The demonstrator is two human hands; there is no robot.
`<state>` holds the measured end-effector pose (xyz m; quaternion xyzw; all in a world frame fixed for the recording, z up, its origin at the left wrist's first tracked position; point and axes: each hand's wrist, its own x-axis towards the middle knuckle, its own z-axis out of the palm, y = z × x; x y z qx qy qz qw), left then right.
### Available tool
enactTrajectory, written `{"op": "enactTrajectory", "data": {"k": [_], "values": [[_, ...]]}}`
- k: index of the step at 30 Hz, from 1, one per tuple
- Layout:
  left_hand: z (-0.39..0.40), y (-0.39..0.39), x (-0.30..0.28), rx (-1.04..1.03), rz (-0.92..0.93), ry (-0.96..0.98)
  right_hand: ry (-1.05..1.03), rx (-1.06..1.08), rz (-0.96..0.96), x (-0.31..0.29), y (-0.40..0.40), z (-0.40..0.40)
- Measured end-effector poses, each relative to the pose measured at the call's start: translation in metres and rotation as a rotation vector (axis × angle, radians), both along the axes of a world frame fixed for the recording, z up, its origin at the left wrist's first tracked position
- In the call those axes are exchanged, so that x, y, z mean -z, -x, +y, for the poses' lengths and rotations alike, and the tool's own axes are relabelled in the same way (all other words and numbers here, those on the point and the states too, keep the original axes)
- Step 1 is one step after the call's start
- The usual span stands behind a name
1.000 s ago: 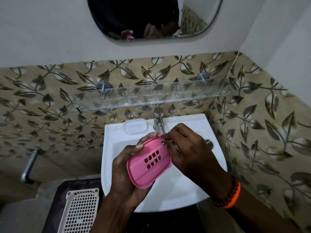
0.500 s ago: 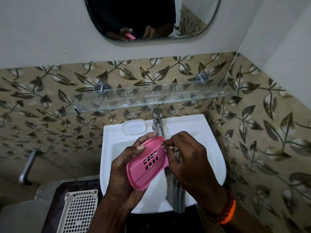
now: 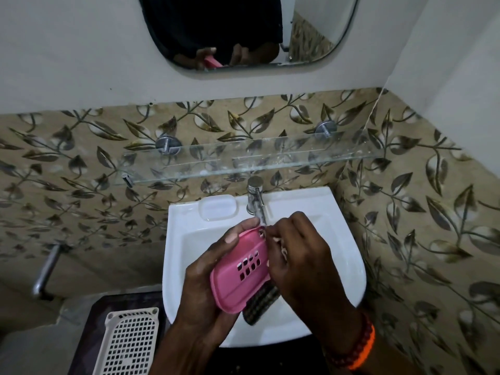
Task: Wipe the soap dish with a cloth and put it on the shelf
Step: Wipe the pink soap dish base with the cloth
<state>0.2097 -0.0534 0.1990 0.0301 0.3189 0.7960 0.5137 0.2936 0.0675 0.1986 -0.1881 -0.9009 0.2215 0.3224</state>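
A pink soap dish (image 3: 238, 277) with several drain holes is tilted on its edge over the white sink (image 3: 349, 266). My left hand (image 3: 205, 290) grips it from below and from the left, thumb on its top rim. My right hand (image 3: 300, 261) presses a dark checked cloth (image 3: 261, 303) against the dish's right side; the cloth's end hangs out below the dish. Most of the cloth is hidden under my right hand. The glass shelf (image 3: 270, 161) is fixed to the tiled wall above the tap.
A chrome tap (image 3: 255, 196) stands at the back of the sink, close to my fingers. A cream perforated basket (image 3: 130, 342) sits at the lower left. A chrome bar (image 3: 44, 272) sticks out at the left. A mirror (image 3: 243, 31) hangs above.
Both hands and the dish have shifted slightly lower over the sink. The cloth's hanging end, long half a second ago, now shows shorter and bunched under the dish.
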Motion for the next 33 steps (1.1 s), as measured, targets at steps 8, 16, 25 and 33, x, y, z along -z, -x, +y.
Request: {"op": "enactTrajectory", "data": {"k": [8,16,25,33], "values": [[-0.007,0.005,0.005,-0.044,0.148,0.082,0.464,0.111,-0.126,0.008,-0.01,-0.008],[-0.004,0.011,-0.012,-0.011,0.072,-0.064,0.173,0.127,0.072,0.0,0.003,-0.011],[-0.002,0.002,-0.008,-0.063,0.075,-0.036,0.067,0.025,0.041,-0.011,0.009,-0.003],[-0.004,0.002,0.001,-0.143,0.285,0.023,0.676,0.15,-0.242,-0.007,0.003,0.002]]}}
